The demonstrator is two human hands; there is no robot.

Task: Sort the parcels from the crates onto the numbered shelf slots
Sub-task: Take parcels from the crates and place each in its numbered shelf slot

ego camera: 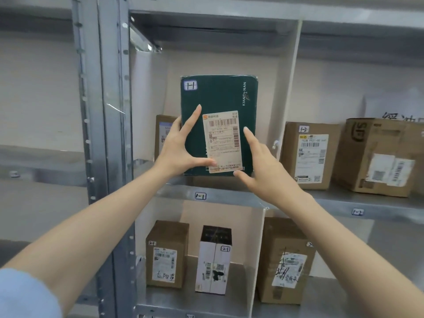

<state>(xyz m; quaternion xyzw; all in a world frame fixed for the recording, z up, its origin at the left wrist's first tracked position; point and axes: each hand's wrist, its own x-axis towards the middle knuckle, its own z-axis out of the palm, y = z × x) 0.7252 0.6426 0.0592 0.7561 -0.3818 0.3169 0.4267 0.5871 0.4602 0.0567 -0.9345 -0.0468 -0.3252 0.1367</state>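
The left hand point(181, 152) holds the green box point(218, 97) by its left edge. Its grip is pinching, with thumb and forefinger on the front and the other fingers tucked behind. The right hand point(261, 166) has a spread grip, with the forefinger laid straight on the face and the thumb at the lower right corner, steadying more than holding. The box stands upright in slot 1-1 near the front lip of the shelf point(174, 191), and its 1-1 sticker point(190, 85) matches the tag point(200, 196) below. It is tall and thin, so if it is let go this close to the lip it could topple forward off the shelf. Pushed back hard, it could knock the brown box point(164, 129) behind its left side. I cannot tell whether its base sits on the shelf or on something flat and brown beneath. Below, slot 2-1 holds a carton point(166, 253) and a white box point(214, 260), both upright, with a scrawled box point(284, 260) in the next slot. Past the divider point(289, 88), slot 1-2 holds a tagged box point(307, 157) and a big box point(376, 157) beside it.
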